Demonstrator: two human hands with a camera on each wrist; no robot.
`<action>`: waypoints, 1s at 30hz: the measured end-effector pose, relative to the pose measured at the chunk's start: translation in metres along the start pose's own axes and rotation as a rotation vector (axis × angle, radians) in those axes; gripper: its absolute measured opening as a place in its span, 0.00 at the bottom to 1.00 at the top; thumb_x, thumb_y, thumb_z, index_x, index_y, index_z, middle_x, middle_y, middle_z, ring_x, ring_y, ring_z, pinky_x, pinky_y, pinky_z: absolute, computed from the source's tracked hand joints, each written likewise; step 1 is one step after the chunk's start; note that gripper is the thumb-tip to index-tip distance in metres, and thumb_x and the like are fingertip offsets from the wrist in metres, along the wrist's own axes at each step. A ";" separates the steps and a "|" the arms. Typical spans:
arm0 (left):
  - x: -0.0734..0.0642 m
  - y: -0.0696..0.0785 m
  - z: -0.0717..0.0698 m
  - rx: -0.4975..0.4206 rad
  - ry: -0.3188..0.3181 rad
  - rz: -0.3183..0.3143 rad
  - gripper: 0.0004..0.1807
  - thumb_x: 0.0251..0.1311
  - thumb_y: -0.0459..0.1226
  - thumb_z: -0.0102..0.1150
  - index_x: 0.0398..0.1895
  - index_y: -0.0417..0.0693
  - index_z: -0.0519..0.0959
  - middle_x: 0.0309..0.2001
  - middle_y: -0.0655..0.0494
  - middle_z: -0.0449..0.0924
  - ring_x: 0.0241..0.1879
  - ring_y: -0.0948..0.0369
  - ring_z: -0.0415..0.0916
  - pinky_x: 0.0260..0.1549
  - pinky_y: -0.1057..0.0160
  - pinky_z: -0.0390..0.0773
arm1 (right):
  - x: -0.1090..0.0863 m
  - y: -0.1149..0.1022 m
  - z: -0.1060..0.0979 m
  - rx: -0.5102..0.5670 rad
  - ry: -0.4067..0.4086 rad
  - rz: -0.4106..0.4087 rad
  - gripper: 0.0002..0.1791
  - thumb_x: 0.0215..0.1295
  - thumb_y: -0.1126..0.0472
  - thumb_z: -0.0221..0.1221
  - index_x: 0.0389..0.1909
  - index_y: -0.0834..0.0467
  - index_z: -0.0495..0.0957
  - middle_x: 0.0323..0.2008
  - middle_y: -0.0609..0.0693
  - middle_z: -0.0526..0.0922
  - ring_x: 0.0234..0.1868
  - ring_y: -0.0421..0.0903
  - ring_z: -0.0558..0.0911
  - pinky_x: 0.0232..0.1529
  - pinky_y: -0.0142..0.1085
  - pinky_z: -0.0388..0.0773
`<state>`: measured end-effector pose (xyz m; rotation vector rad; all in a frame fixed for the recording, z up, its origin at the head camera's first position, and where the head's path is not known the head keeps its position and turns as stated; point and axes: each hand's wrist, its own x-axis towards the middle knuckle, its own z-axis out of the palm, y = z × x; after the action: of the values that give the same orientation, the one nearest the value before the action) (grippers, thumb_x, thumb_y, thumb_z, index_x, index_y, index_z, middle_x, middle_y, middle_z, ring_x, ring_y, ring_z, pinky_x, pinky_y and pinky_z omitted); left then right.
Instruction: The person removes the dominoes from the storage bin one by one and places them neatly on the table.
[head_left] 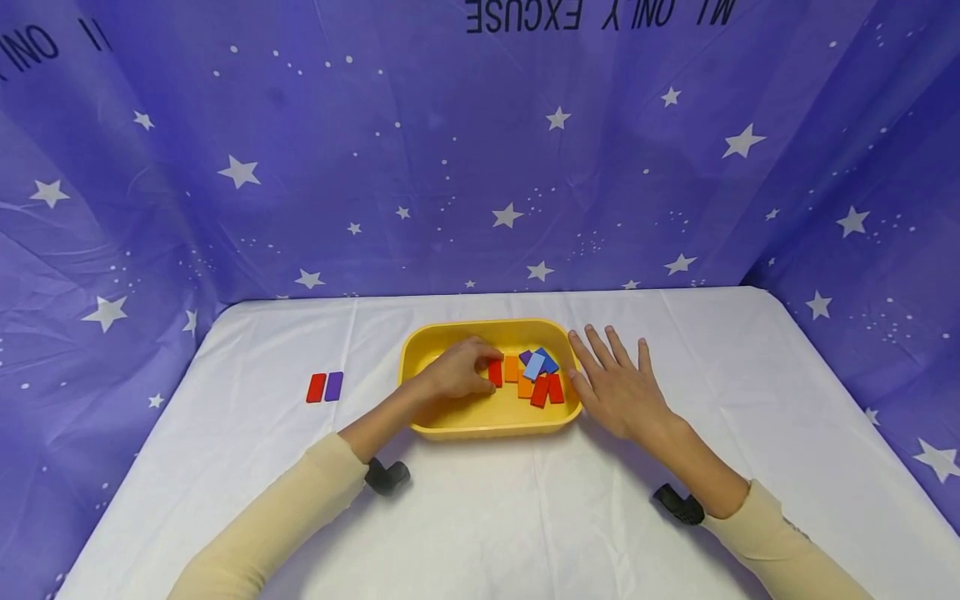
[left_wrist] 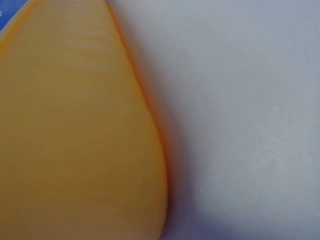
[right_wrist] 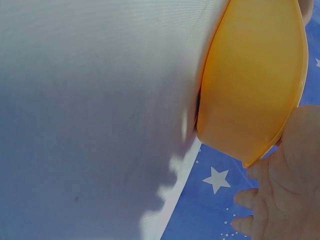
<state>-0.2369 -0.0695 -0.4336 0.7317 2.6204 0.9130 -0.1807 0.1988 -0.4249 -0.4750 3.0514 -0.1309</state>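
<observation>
A yellow tub (head_left: 465, 432) stands on the white table with several small flat tiles inside. My left hand (head_left: 459, 369) reaches into it over the left side, and its thumb and forefinger pinch a red tile (head_left: 496, 373) by the two ends. Right of that tile lie an orange tile (head_left: 512, 368), a light blue tile (head_left: 534, 366), a blue tile (head_left: 548, 361) and a red pair, partly overlapping. Fingers straight and spread, my right hand (head_left: 618, 392) rests against the tub's right rim. In the right wrist view, that palm (right_wrist: 295, 185) is beside the tub wall (right_wrist: 250, 75).
Left of the tub, a red tile (head_left: 317, 388) and a purple tile (head_left: 333, 387) lie side by side on the white cloth (head_left: 525, 517). A purple curtain with stars (head_left: 450, 167) hangs behind the table and at both sides. Black wrist devices (head_left: 387, 477) sit under both forearms.
</observation>
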 end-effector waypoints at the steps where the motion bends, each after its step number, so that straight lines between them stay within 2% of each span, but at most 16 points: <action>1: -0.001 0.000 -0.001 -0.017 -0.004 -0.011 0.26 0.52 0.32 0.73 0.57 0.39 0.81 0.43 0.50 0.75 0.43 0.55 0.72 0.48 0.62 0.74 | 0.000 0.000 0.000 0.001 0.000 -0.001 0.36 0.79 0.42 0.37 0.80 0.52 0.44 0.79 0.58 0.44 0.77 0.62 0.39 0.67 0.66 0.24; 6: -0.004 0.001 -0.006 -0.106 -0.017 -0.083 0.25 0.54 0.32 0.72 0.58 0.42 0.81 0.46 0.53 0.75 0.46 0.56 0.74 0.50 0.63 0.76 | -0.001 0.000 -0.001 -0.003 0.004 -0.004 0.36 0.79 0.43 0.37 0.80 0.53 0.44 0.79 0.58 0.44 0.77 0.62 0.40 0.67 0.66 0.24; 8: -0.007 0.002 -0.009 -0.116 -0.017 -0.088 0.25 0.55 0.32 0.72 0.58 0.42 0.80 0.47 0.53 0.75 0.47 0.55 0.74 0.51 0.62 0.76 | -0.001 0.000 -0.001 -0.005 0.007 -0.006 0.36 0.79 0.43 0.37 0.80 0.53 0.45 0.78 0.58 0.45 0.77 0.63 0.40 0.67 0.67 0.25; 15: -0.020 0.002 -0.023 -0.136 -0.003 -0.033 0.26 0.57 0.33 0.69 0.61 0.39 0.78 0.54 0.50 0.76 0.52 0.53 0.74 0.55 0.57 0.74 | -0.001 -0.001 -0.002 -0.015 0.016 -0.012 0.35 0.79 0.43 0.37 0.80 0.53 0.45 0.78 0.59 0.46 0.77 0.63 0.41 0.67 0.68 0.29; 21: -0.034 -0.001 -0.038 -0.194 0.045 0.005 0.27 0.56 0.32 0.69 0.61 0.38 0.77 0.55 0.49 0.76 0.54 0.52 0.75 0.52 0.57 0.78 | -0.002 -0.001 -0.001 -0.012 0.020 -0.016 0.35 0.79 0.43 0.36 0.80 0.54 0.46 0.78 0.59 0.46 0.77 0.63 0.41 0.67 0.68 0.29; 26: -0.048 -0.003 -0.052 -0.265 0.077 -0.012 0.28 0.56 0.31 0.69 0.62 0.37 0.77 0.57 0.46 0.74 0.55 0.50 0.73 0.55 0.53 0.77 | -0.002 -0.002 -0.001 -0.006 0.026 -0.015 0.35 0.79 0.42 0.36 0.80 0.54 0.46 0.78 0.59 0.46 0.77 0.63 0.42 0.67 0.68 0.30; 30: -0.061 -0.007 -0.064 -0.307 0.103 -0.057 0.29 0.55 0.30 0.68 0.63 0.39 0.76 0.58 0.48 0.73 0.56 0.50 0.73 0.56 0.52 0.75 | -0.002 -0.002 -0.001 -0.010 0.025 -0.015 0.35 0.79 0.42 0.35 0.80 0.54 0.46 0.78 0.59 0.46 0.77 0.63 0.42 0.67 0.68 0.30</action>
<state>-0.2144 -0.1397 -0.3840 0.5410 2.4875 1.3275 -0.1782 0.1973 -0.4233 -0.5004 3.0745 -0.1227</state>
